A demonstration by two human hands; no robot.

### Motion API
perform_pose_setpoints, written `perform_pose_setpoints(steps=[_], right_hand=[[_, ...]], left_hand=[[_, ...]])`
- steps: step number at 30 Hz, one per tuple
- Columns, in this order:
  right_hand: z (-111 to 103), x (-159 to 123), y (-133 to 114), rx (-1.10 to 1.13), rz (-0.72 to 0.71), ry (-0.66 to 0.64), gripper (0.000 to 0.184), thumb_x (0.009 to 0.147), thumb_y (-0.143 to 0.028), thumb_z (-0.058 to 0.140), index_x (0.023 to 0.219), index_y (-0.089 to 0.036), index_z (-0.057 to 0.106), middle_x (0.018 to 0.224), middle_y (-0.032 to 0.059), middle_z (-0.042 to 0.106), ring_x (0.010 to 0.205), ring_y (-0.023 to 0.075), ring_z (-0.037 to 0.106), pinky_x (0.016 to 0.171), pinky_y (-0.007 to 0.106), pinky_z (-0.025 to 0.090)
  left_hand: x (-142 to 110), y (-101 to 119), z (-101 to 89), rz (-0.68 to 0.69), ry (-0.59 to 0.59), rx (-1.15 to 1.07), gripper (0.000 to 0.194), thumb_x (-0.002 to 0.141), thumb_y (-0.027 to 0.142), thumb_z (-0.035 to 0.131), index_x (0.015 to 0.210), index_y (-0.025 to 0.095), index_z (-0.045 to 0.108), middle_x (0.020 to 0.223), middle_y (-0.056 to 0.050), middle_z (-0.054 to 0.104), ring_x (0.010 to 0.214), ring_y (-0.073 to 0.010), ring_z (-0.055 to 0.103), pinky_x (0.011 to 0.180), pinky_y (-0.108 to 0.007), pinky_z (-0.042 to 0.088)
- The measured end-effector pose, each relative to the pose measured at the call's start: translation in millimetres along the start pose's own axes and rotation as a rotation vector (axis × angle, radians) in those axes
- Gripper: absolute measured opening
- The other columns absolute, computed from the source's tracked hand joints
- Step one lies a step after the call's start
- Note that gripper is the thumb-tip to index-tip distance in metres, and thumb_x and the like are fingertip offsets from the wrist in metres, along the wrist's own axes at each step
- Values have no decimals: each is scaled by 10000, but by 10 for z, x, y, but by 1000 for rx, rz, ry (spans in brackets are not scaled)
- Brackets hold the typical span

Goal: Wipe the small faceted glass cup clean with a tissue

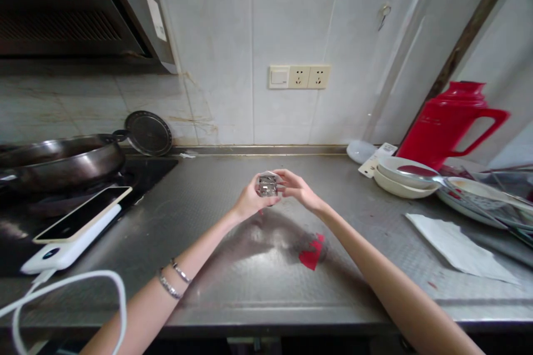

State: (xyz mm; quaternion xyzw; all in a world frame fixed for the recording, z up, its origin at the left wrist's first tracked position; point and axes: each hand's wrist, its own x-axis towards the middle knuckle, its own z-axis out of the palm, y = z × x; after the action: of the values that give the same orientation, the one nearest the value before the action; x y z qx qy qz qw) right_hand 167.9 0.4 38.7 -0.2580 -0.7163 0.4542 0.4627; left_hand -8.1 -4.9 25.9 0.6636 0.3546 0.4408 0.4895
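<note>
My left hand (250,198) holds a small square-faced glassy thing (267,185), dark grey and clear with bright glints, above the steel counter. The fingers wrap round its left and lower side. My right hand (298,187) is curled at its right side, with the fingertips against it. What the small thing is exactly, I cannot make out. Below the hands, a torn red scrap (312,255) lies flat on the counter (266,283), nearer to my right forearm.
At left, a metal pan (79,163) stands on the black stove, with a phone (85,215) and white power bank (70,247) in front. At right are a red thermos jug (447,125), stacked bowls (403,183) and a white napkin (458,247). Wall sockets (308,76) face me.
</note>
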Motion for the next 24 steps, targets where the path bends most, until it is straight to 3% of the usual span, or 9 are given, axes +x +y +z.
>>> perform_pose_setpoints(steps=[4,8,11,14,16,18,20,24], right_hand=[[3,-27,2,56,17,-138,653,648,-118,652,1257,-258,461,1345,85,513,1150,220,564,831,349,556],[52,-40,64,19,13,-115,717,660,-175,738,1290,-263,407,1318,94,521,1191,217,535,837,350,572],[59,-33,79,19,36,-63,706,647,-208,769,1262,-251,425,1266,90,560,1148,222,569,798,348,591],[42,-16,58,31,92,22,682,637,-213,777,1232,-235,444,1190,81,612,1052,215,627,751,321,596],[41,-3,40,62,141,100,664,645,-222,770,1225,-227,449,1141,75,638,957,201,667,714,305,597],[59,8,32,99,181,186,639,663,-250,759,1226,-221,457,1145,82,640,891,194,686,660,289,598],[94,16,40,111,203,247,635,661,-277,765,1219,-210,472,1172,93,630,872,192,689,618,273,594],[171,14,76,83,189,252,660,624,-280,798,1200,-194,488,1154,89,642,864,178,687,671,271,591]], left_hand=[[23,-10,-26,-41,-12,-56,710,642,369,788,1252,179,477,949,-72,664,683,-152,635,398,-164,462],[14,15,-19,-75,-21,-80,699,649,417,783,1231,179,478,926,-64,663,593,-112,605,410,-185,481],[11,35,-27,-140,-29,-122,896,624,462,801,1358,204,356,911,-67,667,582,-118,608,451,-220,506],[32,-4,-62,-210,-58,-141,1176,585,474,830,1483,231,110,1025,-125,665,679,-163,650,544,-273,540],[53,-73,-81,-175,-45,-109,1260,551,434,860,1499,245,53,1227,-188,587,867,-218,663,662,-316,560],[70,-159,-82,-62,32,-39,1283,503,374,890,1497,259,89,1401,-211,442,1073,-269,606,815,-373,545],[75,-237,-61,34,82,35,1280,493,333,896,1493,256,101,1457,-210,369,1158,-283,563,919,-416,501],[51,-304,15,115,122,141,1213,530,308,877,1475,206,123,1336,-179,523,1169,-270,568,1010,-440,437]])
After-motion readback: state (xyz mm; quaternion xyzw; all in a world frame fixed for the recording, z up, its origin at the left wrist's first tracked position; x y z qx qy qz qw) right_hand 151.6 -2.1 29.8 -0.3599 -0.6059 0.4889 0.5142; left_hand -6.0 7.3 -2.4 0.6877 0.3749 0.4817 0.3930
